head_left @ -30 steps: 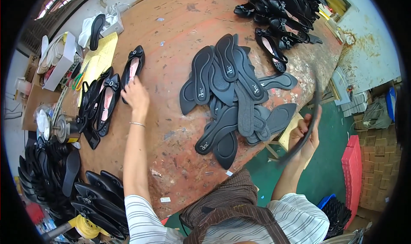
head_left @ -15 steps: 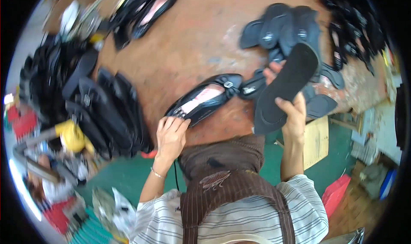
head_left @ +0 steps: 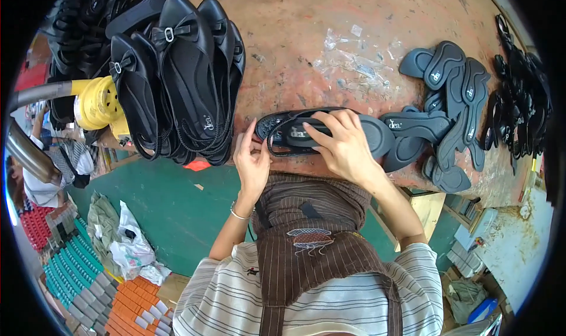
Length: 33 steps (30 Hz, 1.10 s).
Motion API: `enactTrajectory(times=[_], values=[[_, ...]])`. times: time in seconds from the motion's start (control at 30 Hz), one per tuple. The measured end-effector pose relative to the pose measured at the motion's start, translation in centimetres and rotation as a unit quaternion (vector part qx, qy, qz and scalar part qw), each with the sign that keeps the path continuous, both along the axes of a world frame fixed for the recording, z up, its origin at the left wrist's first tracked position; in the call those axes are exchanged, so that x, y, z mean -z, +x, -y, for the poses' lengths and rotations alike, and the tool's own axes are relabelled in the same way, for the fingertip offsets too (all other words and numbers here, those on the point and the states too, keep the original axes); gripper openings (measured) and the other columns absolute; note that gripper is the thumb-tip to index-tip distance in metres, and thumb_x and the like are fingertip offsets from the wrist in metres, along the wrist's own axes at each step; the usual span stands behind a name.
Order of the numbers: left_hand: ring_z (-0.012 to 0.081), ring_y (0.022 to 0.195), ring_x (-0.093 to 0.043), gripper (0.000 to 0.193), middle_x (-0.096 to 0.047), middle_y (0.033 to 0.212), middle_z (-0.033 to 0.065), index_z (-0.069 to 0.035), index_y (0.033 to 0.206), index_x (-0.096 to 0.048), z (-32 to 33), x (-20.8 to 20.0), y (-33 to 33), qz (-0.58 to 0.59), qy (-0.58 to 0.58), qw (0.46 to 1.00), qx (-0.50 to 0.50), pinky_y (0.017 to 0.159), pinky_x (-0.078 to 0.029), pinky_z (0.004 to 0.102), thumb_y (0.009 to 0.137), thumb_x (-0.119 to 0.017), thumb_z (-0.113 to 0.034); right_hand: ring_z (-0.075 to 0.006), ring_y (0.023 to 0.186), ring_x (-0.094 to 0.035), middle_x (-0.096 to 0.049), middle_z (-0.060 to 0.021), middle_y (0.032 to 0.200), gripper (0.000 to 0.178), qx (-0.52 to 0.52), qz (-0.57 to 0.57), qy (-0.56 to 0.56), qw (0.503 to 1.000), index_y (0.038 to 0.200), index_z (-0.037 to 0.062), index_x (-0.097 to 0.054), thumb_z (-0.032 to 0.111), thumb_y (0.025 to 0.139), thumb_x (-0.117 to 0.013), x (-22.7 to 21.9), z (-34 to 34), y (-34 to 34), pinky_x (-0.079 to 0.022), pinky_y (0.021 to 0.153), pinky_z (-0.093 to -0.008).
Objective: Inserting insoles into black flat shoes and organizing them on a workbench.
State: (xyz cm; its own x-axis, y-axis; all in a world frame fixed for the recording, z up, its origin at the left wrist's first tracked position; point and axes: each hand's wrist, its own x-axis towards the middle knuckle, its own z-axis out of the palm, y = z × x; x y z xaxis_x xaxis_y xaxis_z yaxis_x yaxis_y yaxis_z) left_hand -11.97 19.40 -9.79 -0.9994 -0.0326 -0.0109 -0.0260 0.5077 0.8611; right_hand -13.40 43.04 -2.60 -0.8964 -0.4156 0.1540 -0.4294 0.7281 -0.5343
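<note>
A black shoe lies on its side of the table nearest me, with its heel to the left. My left hand holds the heel end, fingers closed at its rim and thin strap. Over the shoe, my right hand grips a black insole, fingertips pressing along its middle. The insole's narrow heel part lies within the shoe's opening, and its broad front sticks out to the right. The insole and my right hand hide the shoe's toe.
Finished-looking black shoes with bows stand bunched at left, beside a yellow tool on a metal arm. Loose black insoles are piled at right. Farther right lie dark straps or shoe parts. Scraps of clear film litter the worn table.
The insole has come down and left from the air onto the shoe, turned from its underside to its top. My left hand stays at the heel. The view has shifted.
</note>
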Motion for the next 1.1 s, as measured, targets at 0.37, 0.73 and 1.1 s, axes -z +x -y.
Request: enactTrajectory(times=[0.37, 0.73, 1.1], values=[[0.0071, 0.055, -0.053, 0.036, -0.053, 0.077, 0.0041, 0.0, 0.117, -0.064, -1.3, -0.8, -1.8, 0.034, 0.064, 0.996, -0.06, 0.05, -0.042, 0.0243, 0.083, -0.075, -0.005, -0.033, 0.106, -0.059, -0.064, -0.0143, 0.113, 0.038, 0.016, 0.038, -0.07, 0.997, 0.109, 0.0039, -0.072, 0.003, 0.07, -0.075, 3.5, 3.2, -2.0, -0.045, 0.095, -0.0427], [0.0089, 0.048, -0.041, 0.023, -0.047, 0.055, 0.0002, -0.003, 0.094, -0.065, -1.5, -0.2, -3.2, 0.112, 0.082, 0.984, -0.108, 0.047, -0.034, 0.0254, 0.082, -0.079, -0.017, -0.0344, 0.1, -0.059, -0.062, -0.0161, 0.105, 0.033, -0.002, 0.052, -0.037, 0.998, 0.106, -0.0009, -0.07, 0.001, 0.073, -0.072, 3.9, 3.7, -2.1, -0.048, 0.09, -0.0424], [0.003, 0.054, -0.045, 0.015, -0.048, 0.058, -0.0033, -0.002, 0.09, -0.061, -1.9, -0.5, -3.4, 0.094, 0.041, 0.99, -0.101, 0.049, -0.033, 0.0228, 0.087, -0.074, -0.01, -0.0312, 0.11, -0.058, -0.06, -0.014, 0.114, 0.039, -0.146, 0.026, -0.025, 0.989, 0.108, -0.0005, -0.068, 0.016, 0.073, -0.072, 3.7, 3.8, -2.6, -0.048, 0.098, -0.04]])
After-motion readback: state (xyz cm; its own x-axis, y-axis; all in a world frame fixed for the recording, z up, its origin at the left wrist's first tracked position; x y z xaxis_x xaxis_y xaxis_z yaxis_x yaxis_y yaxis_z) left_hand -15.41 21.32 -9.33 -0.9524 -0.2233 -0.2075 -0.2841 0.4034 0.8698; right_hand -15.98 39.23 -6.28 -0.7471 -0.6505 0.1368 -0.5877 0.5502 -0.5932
